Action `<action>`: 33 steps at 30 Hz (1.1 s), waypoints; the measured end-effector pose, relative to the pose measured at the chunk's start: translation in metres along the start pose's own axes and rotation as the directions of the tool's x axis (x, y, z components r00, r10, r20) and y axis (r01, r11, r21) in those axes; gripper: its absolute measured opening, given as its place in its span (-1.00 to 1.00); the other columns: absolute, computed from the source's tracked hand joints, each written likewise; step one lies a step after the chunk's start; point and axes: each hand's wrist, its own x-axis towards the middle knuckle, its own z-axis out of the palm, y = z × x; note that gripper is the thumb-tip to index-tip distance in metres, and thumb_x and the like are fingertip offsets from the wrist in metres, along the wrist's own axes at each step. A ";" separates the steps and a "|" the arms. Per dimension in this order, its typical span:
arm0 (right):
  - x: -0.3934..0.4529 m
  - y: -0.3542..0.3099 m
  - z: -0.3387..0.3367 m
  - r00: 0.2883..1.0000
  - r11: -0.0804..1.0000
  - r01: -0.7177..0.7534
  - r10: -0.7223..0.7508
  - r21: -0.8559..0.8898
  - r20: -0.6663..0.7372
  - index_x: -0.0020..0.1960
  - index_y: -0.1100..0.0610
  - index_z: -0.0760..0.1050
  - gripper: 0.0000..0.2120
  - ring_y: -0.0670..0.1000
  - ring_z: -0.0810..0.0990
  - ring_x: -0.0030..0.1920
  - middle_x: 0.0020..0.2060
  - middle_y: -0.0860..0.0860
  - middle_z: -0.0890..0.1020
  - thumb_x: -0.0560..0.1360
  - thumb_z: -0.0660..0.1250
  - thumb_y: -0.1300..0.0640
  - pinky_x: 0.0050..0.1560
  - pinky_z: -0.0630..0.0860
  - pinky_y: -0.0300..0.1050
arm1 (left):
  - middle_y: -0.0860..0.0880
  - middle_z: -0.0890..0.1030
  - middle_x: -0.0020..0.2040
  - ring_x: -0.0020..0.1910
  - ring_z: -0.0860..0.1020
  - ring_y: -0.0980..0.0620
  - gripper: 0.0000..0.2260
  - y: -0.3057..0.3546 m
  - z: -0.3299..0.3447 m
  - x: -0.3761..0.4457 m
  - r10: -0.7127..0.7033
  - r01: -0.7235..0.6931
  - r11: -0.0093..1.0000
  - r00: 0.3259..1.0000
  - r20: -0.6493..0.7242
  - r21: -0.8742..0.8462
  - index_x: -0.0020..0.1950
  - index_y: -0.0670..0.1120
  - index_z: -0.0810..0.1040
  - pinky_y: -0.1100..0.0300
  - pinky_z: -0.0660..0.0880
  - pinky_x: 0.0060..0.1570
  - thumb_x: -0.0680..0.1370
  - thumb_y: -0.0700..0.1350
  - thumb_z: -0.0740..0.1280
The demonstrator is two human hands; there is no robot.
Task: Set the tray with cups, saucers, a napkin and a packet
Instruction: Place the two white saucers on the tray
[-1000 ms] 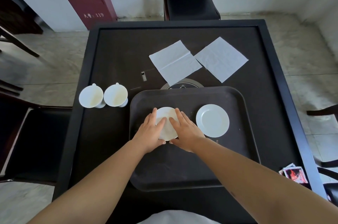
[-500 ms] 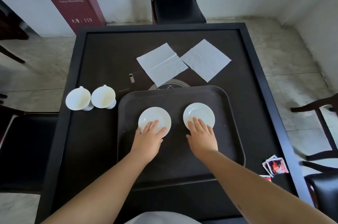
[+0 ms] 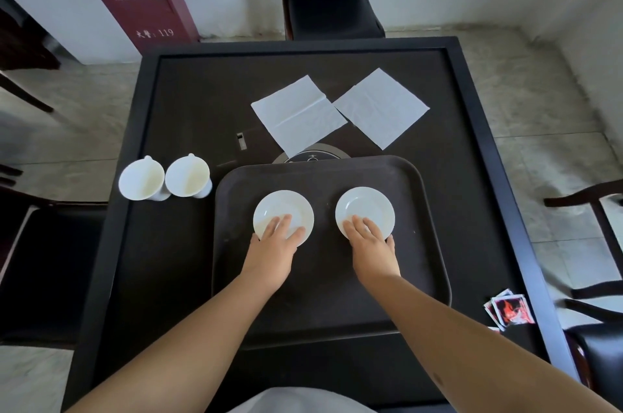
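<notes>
Two white saucers sit side by side on the dark tray (image 3: 323,311) on the bench (image 3: 188,102). The left hand (image 3: 271,252) lies flat, grip open, fingers spread on the left saucer (image 3: 283,210); the right hand (image 3: 372,247) rests likewise, open, on the right saucer (image 3: 365,206). Two white cups (image 3: 165,178) stand left of the tray, two napkins (image 3: 340,110) lie beyond it, packets (image 3: 510,309) near right.

A: Where is there room on the tray (image 3: 428,244)?

B: Its near half is bare, and the strip behind the two saucers (image 3: 283,212). Both hands (image 3: 269,250) lie flat on them.

A: And on the counter (image 3: 188,102)?

B: The cups (image 3: 141,178) crowd the left edge, the napkins (image 3: 298,110) lie behind the tray, the packets (image 3: 510,309) right. The far left corner is bare.
</notes>
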 end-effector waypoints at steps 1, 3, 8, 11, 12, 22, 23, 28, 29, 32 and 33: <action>0.002 0.000 0.000 1.000 1.000 0.004 -0.004 0.009 -0.007 0.53 -0.04 0.13 -0.33 0.05 0.01 0.54 0.55 -0.03 0.17 0.52 0.19 0.39 0.39 0.18 0.33 | -0.08 0.09 0.53 0.52 0.06 -0.16 -0.63 -0.001 -0.001 0.001 0.004 -0.004 1.000 1.000 -0.001 0.004 0.43 0.07 0.25 -0.24 0.37 0.26 0.64 -0.18 0.16; 0.006 -0.001 -0.001 1.000 1.000 0.006 -0.006 0.027 -0.014 0.53 -0.04 0.13 -0.32 0.04 0.01 0.54 0.55 -0.03 0.17 0.51 0.19 0.39 0.40 0.18 0.30 | -0.09 0.10 0.53 0.52 0.06 -0.16 -0.63 -0.001 -0.002 0.001 0.007 -0.007 1.000 1.000 -0.002 0.010 0.43 0.07 0.25 -0.23 0.37 0.26 0.64 -0.17 0.15; 0.009 -0.002 0.000 1.000 1.000 0.008 -0.007 0.027 -0.016 0.54 -0.04 0.11 -0.33 0.04 0.00 0.55 0.56 -0.03 0.16 0.53 0.20 0.37 0.42 0.17 0.26 | -0.09 0.11 0.54 0.53 0.06 -0.15 -0.61 -0.001 -0.001 0.001 0.004 -0.004 1.000 1.000 -0.007 -0.006 0.44 0.09 0.25 -0.21 0.39 0.29 0.63 -0.18 0.17; 0.009 -0.001 -0.002 1.000 1.000 0.011 -0.011 0.006 -0.018 0.53 -0.05 0.11 -0.33 0.03 0.01 0.55 0.55 -0.04 0.16 0.53 0.21 0.36 0.40 0.22 0.24 | -0.09 0.14 0.53 0.52 0.09 -0.15 -0.62 -0.003 -0.002 0.001 0.016 -0.016 1.000 1.000 -0.023 0.000 0.43 0.09 0.26 -0.15 0.44 0.24 0.63 -0.16 0.19; 0.008 -0.001 -0.002 1.000 1.000 0.009 -0.009 0.002 -0.015 0.53 -0.05 0.11 -0.33 0.03 0.01 0.55 0.55 -0.04 0.16 0.52 0.21 0.36 0.40 0.23 0.23 | -0.09 0.15 0.53 0.52 0.10 -0.15 -0.62 -0.003 -0.003 0.001 0.016 -0.016 1.000 1.000 -0.024 0.000 0.43 0.09 0.27 -0.14 0.44 0.23 0.63 -0.15 0.19; 0.007 -0.006 -0.010 0.999 0.999 0.001 0.001 -0.038 0.050 0.54 -0.05 0.07 -0.30 0.03 -0.01 0.56 0.56 -0.06 0.12 0.51 0.23 0.35 0.33 0.35 0.13 | -0.08 0.05 0.55 0.53 0.02 -0.16 -0.58 -0.007 -0.002 0.007 0.005 -0.004 0.999 0.999 0.044 -0.036 0.46 0.10 0.20 -0.28 0.33 0.33 0.62 -0.05 0.22; 0.007 -0.007 -0.012 0.998 0.999 -0.005 0.008 -0.044 0.058 0.54 -0.05 0.06 -0.31 0.04 -0.01 0.55 0.57 -0.06 0.11 0.52 0.22 0.33 0.33 0.36 0.12 | -0.07 0.00 0.55 0.54 0.00 -0.16 -0.56 -0.007 -0.002 0.007 0.002 0.000 0.999 0.998 0.058 -0.039 0.47 0.11 0.17 -0.33 0.27 0.36 0.62 -0.01 0.23; 0.000 -0.021 -0.016 0.994 0.987 -0.074 0.085 -0.141 0.076 0.56 -0.06 -0.09 -0.35 0.12 -0.06 0.56 0.59 0.02 -0.08 0.59 0.17 0.05 0.38 0.23 0.22 | -0.06 -0.08 0.59 0.56 -0.07 -0.17 -0.42 -0.012 -0.002 -0.002 -0.022 0.023 0.999 0.998 0.065 -0.022 0.51 0.14 0.01 -0.33 0.07 0.41 0.57 0.18 0.19; -0.002 -0.024 -0.017 0.994 0.986 -0.076 0.087 -0.151 0.068 0.57 -0.05 -0.12 -0.34 0.13 -0.07 0.56 0.60 0.03 -0.10 0.60 0.16 -0.02 0.40 0.19 0.24 | -0.07 -0.07 0.60 0.57 -0.06 -0.16 -0.40 -0.014 -0.004 -0.004 -0.033 0.034 0.999 0.998 0.058 -0.015 0.52 0.13 0.01 -0.31 0.07 0.42 0.56 0.21 0.17; -0.008 -0.035 -0.020 0.997 0.988 -0.028 0.038 -0.149 0.060 0.57 -0.03 -0.12 -0.32 0.14 -0.08 0.57 0.60 0.04 -0.09 0.60 0.14 -0.15 0.45 0.09 0.24 | -0.07 -0.05 0.60 0.56 -0.02 -0.15 -0.37 -0.022 -0.011 -0.015 -0.083 0.083 0.997 0.996 0.022 -0.003 0.53 0.10 0.04 -0.28 0.07 0.43 0.53 0.28 0.14; -0.010 -0.040 -0.021 0.998 0.988 0.000 0.010 -0.152 0.068 0.57 -0.03 -0.10 -0.33 0.14 -0.08 0.57 0.60 0.04 -0.07 0.60 0.13 -0.17 0.47 0.08 0.23 | -0.06 -0.04 0.60 0.56 -0.02 -0.14 -0.37 -0.025 -0.014 -0.020 -0.101 0.101 0.995 0.995 0.012 -0.003 0.53 0.10 0.06 -0.28 0.06 0.43 0.53 0.29 0.13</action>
